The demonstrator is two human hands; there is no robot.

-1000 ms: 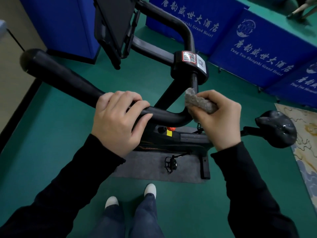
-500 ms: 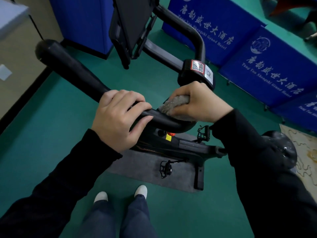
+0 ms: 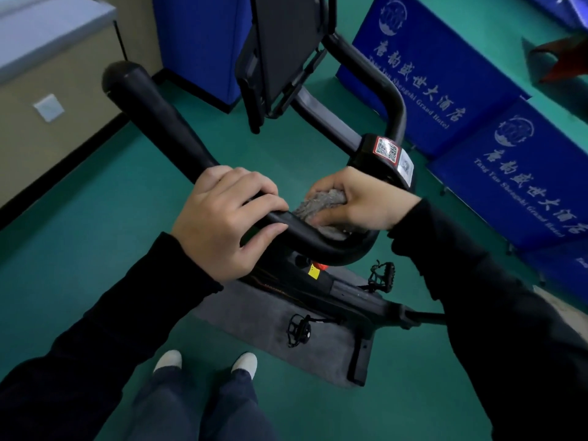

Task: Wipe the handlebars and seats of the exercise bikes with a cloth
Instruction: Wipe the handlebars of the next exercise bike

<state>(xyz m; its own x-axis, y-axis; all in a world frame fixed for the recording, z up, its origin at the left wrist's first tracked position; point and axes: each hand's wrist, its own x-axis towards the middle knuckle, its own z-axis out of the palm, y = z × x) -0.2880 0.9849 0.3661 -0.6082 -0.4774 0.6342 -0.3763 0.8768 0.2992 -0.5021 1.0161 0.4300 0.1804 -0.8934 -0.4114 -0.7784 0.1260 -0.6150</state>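
Handlebar (image 3: 152, 122) runs from its capped end at upper L to the U-bend; L hand (image 3: 222, 224) wraps it just before the bend, fingers curled over top, thumb under. Cloth (image 3: 321, 206), grey and bunched, sits on the bend, pinched betw. thumb and curled fingers of R hand (image 3: 362, 202), pressed to the bar just below the stem clamp (image 3: 386, 151) w/ QR label. Green floor (image 3: 79, 233) lies open L of the bar; grey mat (image 3: 254, 316) under the frame; blue banners (image 3: 445, 74) near on the R.

L hand (image 3: 222, 218) on handlebar (image 3: 165, 128), cloth (image 3: 321, 203) just right – mat (image 3: 254, 316) below
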